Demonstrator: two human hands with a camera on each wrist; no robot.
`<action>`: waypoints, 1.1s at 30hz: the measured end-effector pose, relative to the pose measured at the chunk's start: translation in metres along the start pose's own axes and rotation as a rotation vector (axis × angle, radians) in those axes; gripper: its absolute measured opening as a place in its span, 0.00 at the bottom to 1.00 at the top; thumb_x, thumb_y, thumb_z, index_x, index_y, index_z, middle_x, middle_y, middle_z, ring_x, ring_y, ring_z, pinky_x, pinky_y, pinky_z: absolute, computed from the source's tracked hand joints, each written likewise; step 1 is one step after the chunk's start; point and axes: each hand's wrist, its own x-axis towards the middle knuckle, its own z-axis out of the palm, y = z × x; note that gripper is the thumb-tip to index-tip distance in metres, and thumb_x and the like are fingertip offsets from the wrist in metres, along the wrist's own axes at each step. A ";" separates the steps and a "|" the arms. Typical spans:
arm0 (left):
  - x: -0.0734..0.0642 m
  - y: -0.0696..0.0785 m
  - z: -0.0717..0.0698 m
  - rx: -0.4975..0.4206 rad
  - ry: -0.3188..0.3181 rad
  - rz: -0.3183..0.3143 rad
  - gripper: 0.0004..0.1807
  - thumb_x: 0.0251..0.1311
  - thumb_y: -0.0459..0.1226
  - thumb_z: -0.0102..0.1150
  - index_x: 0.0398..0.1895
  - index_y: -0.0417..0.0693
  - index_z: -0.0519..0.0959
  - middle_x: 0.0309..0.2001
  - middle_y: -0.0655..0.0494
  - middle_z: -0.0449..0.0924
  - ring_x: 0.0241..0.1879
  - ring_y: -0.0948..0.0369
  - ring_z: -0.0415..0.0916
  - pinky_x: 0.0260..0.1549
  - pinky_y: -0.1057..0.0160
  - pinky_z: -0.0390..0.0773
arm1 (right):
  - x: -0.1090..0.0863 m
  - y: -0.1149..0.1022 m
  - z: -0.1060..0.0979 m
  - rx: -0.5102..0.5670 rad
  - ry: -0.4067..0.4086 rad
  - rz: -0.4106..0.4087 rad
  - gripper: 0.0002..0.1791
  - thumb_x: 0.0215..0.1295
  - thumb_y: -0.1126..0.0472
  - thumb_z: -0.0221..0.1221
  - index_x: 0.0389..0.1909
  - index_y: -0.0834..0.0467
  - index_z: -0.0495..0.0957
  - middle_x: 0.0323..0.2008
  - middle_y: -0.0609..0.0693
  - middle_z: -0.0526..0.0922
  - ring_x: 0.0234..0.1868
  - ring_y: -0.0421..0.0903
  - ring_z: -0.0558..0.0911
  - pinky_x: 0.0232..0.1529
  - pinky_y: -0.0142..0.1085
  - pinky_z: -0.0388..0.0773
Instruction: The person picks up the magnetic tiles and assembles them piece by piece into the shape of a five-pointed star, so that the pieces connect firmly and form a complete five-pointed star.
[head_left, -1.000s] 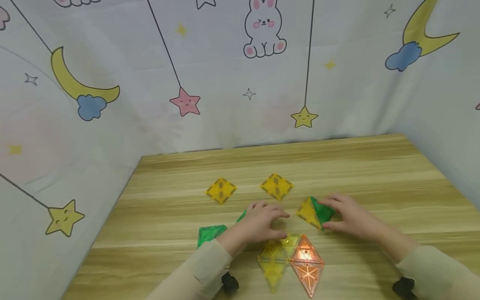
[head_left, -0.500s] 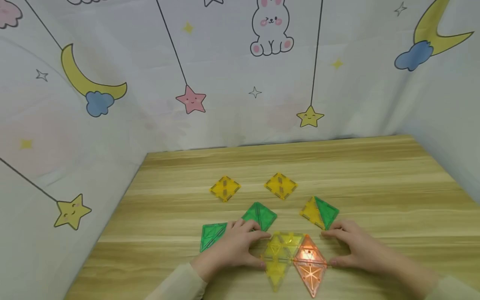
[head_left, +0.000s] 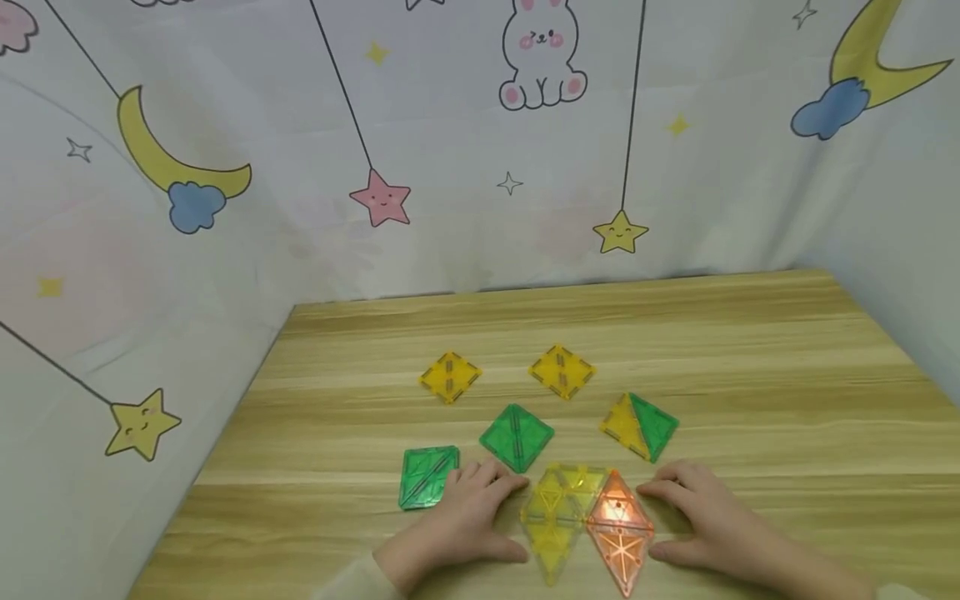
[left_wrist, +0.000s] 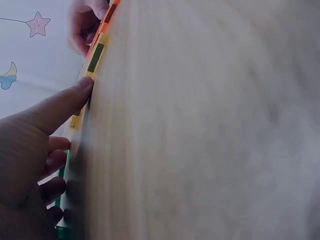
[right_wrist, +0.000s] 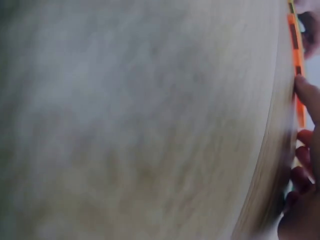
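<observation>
A flat cluster of translucent magnetic tiles lies at the front middle of the table: yellow triangle tiles (head_left: 553, 542) on the left, orange triangle tiles (head_left: 619, 550) on the right. My left hand (head_left: 468, 521) rests beside the cluster, fingers spread, its thumb touching the yellow edge in the left wrist view. On the opposite side is my right hand (head_left: 712, 521), fingers relaxed, thumb at the orange edge in the right wrist view. Just beyond my left fingers sit a green tile pair (head_left: 427, 477), partly covered by them, and another green pair (head_left: 517, 437).
Farther back on the wooden table (head_left: 787, 358) lie a left yellow-orange square (head_left: 450, 377) and a right one (head_left: 562, 372). A half-yellow, half-green square (head_left: 640, 427) is beyond my right hand. A printed cloth (head_left: 450, 125) hangs behind the table.
My right hand has left the yellow-green square and come down beside the orange tiles. My left hand has drawn back toward the yellow tiles' left edge, uncovering the green pairs.
</observation>
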 end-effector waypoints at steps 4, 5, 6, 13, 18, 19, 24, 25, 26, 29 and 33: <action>-0.001 0.002 0.001 0.000 0.023 0.004 0.41 0.43 0.62 0.65 0.61 0.55 0.71 0.50 0.66 0.66 0.43 0.66 0.58 0.40 0.61 0.57 | 0.003 -0.003 0.001 0.013 -0.001 -0.004 0.30 0.46 0.40 0.69 0.50 0.48 0.77 0.46 0.39 0.71 0.46 0.41 0.69 0.42 0.41 0.69; -0.001 0.003 0.001 0.002 0.027 0.009 0.41 0.44 0.62 0.65 0.61 0.55 0.71 0.50 0.66 0.66 0.42 0.66 0.58 0.40 0.61 0.57 | 0.004 -0.004 0.001 0.018 -0.002 -0.008 0.30 0.46 0.40 0.69 0.50 0.49 0.77 0.46 0.38 0.71 0.46 0.40 0.69 0.42 0.41 0.69; -0.001 0.004 0.001 0.007 0.029 0.012 0.40 0.44 0.62 0.64 0.61 0.56 0.71 0.49 0.66 0.66 0.42 0.66 0.58 0.40 0.61 0.57 | 0.005 -0.004 0.001 0.023 -0.003 -0.007 0.30 0.47 0.41 0.69 0.50 0.48 0.77 0.46 0.38 0.71 0.47 0.40 0.69 0.42 0.41 0.69; 0.000 0.008 -0.001 0.036 0.044 0.011 0.41 0.43 0.63 0.64 0.59 0.53 0.72 0.49 0.65 0.67 0.43 0.66 0.59 0.40 0.61 0.57 | 0.010 -0.007 0.000 0.044 -0.016 0.003 0.28 0.49 0.43 0.68 0.51 0.49 0.78 0.47 0.37 0.71 0.47 0.39 0.68 0.43 0.40 0.68; 0.002 0.010 -0.002 0.014 0.037 -0.009 0.41 0.41 0.63 0.66 0.57 0.50 0.73 0.47 0.65 0.67 0.43 0.65 0.59 0.40 0.62 0.57 | 0.012 -0.007 -0.002 0.084 -0.057 0.045 0.28 0.51 0.42 0.66 0.51 0.50 0.78 0.47 0.36 0.71 0.47 0.37 0.68 0.43 0.38 0.70; 0.002 0.010 -0.002 0.006 0.035 -0.012 0.41 0.41 0.62 0.67 0.57 0.50 0.73 0.47 0.65 0.67 0.43 0.65 0.59 0.41 0.62 0.57 | 0.012 -0.007 -0.003 0.099 -0.070 0.062 0.28 0.52 0.41 0.66 0.52 0.50 0.78 0.47 0.36 0.71 0.47 0.37 0.68 0.43 0.38 0.71; 0.003 0.010 -0.002 -0.030 0.027 -0.015 0.41 0.41 0.60 0.68 0.57 0.49 0.73 0.47 0.65 0.66 0.44 0.66 0.58 0.42 0.61 0.57 | 0.013 -0.009 -0.005 0.160 -0.124 0.134 0.28 0.54 0.40 0.63 0.53 0.49 0.77 0.48 0.36 0.70 0.47 0.37 0.67 0.44 0.39 0.73; 0.003 0.010 -0.002 -0.033 0.027 -0.014 0.41 0.41 0.60 0.69 0.57 0.48 0.73 0.47 0.65 0.66 0.44 0.66 0.58 0.43 0.61 0.57 | 0.013 -0.009 -0.005 0.166 -0.127 0.140 0.28 0.53 0.40 0.63 0.53 0.49 0.76 0.48 0.37 0.70 0.48 0.37 0.68 0.45 0.39 0.73; 0.003 0.010 -0.002 -0.031 0.028 -0.014 0.41 0.41 0.60 0.69 0.57 0.48 0.73 0.47 0.65 0.66 0.44 0.66 0.58 0.43 0.61 0.57 | 0.013 -0.009 -0.005 0.174 -0.127 0.144 0.28 0.53 0.40 0.64 0.53 0.49 0.76 0.49 0.37 0.70 0.48 0.37 0.68 0.45 0.39 0.73; 0.002 0.010 -0.002 -0.020 0.028 -0.017 0.41 0.41 0.61 0.68 0.57 0.48 0.73 0.47 0.65 0.66 0.44 0.66 0.58 0.43 0.60 0.57 | 0.013 -0.011 -0.005 0.189 -0.120 0.152 0.29 0.53 0.40 0.64 0.54 0.48 0.75 0.50 0.38 0.70 0.49 0.38 0.69 0.47 0.40 0.74; 0.003 0.010 -0.003 -0.008 0.033 -0.016 0.41 0.40 0.61 0.68 0.57 0.49 0.73 0.47 0.65 0.66 0.44 0.65 0.59 0.42 0.61 0.57 | 0.014 -0.012 -0.005 0.298 -0.122 0.149 0.30 0.54 0.45 0.66 0.56 0.52 0.73 0.49 0.40 0.74 0.47 0.38 0.72 0.45 0.36 0.73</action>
